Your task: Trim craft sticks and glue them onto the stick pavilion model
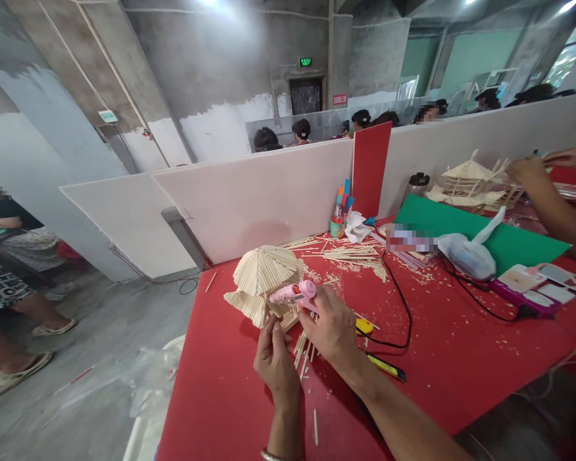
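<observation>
The little stick model (267, 264) sits around the middle of the frame on the red bench (211, 410): pale sticks fanned into a rounded upper roof, with a flared, pointy-cornered lower roof (246, 307) under it. Right hand (335, 326) has its fingers clamped on a pink glue gun (288, 294). Left hand (276, 365) has its fingertips together by the model's lower edge, can't tell if anything's pinched there. Gun and hands block the lower right side, and its nozzle tip's hard to make out.
</observation>
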A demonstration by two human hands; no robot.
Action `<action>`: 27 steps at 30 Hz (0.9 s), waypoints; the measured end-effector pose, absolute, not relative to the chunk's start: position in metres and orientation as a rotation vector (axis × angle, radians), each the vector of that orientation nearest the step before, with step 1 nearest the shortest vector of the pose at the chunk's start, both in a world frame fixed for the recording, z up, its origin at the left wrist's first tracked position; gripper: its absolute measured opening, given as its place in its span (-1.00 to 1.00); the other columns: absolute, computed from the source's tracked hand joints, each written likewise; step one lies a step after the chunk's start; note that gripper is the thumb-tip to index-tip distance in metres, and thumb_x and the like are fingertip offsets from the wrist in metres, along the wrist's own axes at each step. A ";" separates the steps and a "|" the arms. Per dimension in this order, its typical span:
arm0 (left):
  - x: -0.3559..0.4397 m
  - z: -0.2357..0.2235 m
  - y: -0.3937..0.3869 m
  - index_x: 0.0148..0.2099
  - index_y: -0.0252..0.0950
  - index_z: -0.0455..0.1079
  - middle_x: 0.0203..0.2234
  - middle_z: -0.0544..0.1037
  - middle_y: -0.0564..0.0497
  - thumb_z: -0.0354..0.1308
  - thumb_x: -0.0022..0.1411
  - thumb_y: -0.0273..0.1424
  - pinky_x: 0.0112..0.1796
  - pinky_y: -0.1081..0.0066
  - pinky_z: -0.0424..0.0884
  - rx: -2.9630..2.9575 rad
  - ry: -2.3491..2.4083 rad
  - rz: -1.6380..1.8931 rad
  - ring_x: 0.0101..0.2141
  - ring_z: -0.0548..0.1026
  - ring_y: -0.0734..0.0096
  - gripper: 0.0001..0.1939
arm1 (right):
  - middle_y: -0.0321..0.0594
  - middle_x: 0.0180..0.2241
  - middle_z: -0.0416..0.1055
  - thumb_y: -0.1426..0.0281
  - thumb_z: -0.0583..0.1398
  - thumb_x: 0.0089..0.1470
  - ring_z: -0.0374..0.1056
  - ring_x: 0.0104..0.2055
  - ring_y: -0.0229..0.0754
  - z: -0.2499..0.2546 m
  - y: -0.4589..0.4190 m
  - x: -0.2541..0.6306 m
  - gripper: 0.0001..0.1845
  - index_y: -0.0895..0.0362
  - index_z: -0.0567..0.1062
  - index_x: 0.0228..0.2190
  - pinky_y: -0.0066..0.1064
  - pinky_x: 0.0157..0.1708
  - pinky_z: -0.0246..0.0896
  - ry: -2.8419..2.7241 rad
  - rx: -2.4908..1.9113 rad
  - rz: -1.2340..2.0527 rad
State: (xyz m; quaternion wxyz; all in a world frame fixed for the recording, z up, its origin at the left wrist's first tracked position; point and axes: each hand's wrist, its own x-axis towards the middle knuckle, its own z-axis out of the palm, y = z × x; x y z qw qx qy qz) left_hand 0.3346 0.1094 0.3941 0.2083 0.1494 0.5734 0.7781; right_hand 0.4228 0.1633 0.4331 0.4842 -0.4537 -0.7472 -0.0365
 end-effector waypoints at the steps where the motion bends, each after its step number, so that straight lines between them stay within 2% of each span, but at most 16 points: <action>1: 0.335 0.394 0.109 -0.09 -0.34 0.59 -0.65 0.39 0.13 0.32 0.05 -0.14 -0.60 0.49 0.16 0.412 1.596 2.163 -0.62 0.24 0.54 -0.55 | -0.24 -0.38 0.37 0.40 0.19 0.12 0.31 -0.40 -0.20 0.433 0.163 0.422 -0.93 0.11 0.43 -0.29 -0.40 -0.48 0.05 -1.824 -1.111 -0.094; 8: 0.333 0.393 0.110 -0.11 -0.32 0.60 -0.46 0.54 0.00 0.31 0.06 -0.14 -0.51 0.44 0.30 0.417 1.618 2.168 -0.54 0.35 0.49 -0.57 | -0.23 -0.37 0.38 0.41 0.20 0.11 0.33 -0.39 -0.19 0.436 0.166 0.418 -0.88 0.11 0.44 -0.25 -0.40 -0.48 0.06 -1.823 -1.123 -0.117; 14: 0.333 0.390 0.109 -0.08 -0.31 0.59 -0.51 0.52 0.02 0.29 0.08 -0.11 -0.53 0.44 0.30 0.457 1.661 2.148 -0.56 0.35 0.48 -0.55 | -0.22 -0.39 0.38 0.41 0.19 0.15 0.33 -0.40 -0.18 0.435 0.164 0.418 -0.94 0.11 0.43 -0.29 -0.38 -0.48 0.06 -1.818 -1.127 -0.148; 19: 0.332 0.389 0.109 -0.08 -0.31 0.59 -0.54 0.50 0.04 0.29 0.08 -0.09 -0.54 0.45 0.28 0.476 1.660 2.147 -0.58 0.33 0.49 -0.54 | -0.21 -0.37 0.40 0.40 0.20 0.19 0.35 -0.38 -0.18 0.434 0.162 0.418 -0.91 0.12 0.44 -0.23 -0.39 -0.47 0.08 -1.805 -1.118 -0.156; 27: 0.334 0.393 0.108 -0.09 -0.31 0.59 -0.46 0.54 0.01 0.31 0.06 -0.13 -0.54 0.46 0.28 0.436 1.626 2.153 -0.55 0.34 0.50 -0.56 | -0.18 -0.37 0.42 0.33 0.14 0.29 0.35 -0.38 -0.16 0.435 0.156 0.421 -0.85 0.14 0.45 -0.19 -0.38 -0.44 0.11 -1.818 -1.076 -0.157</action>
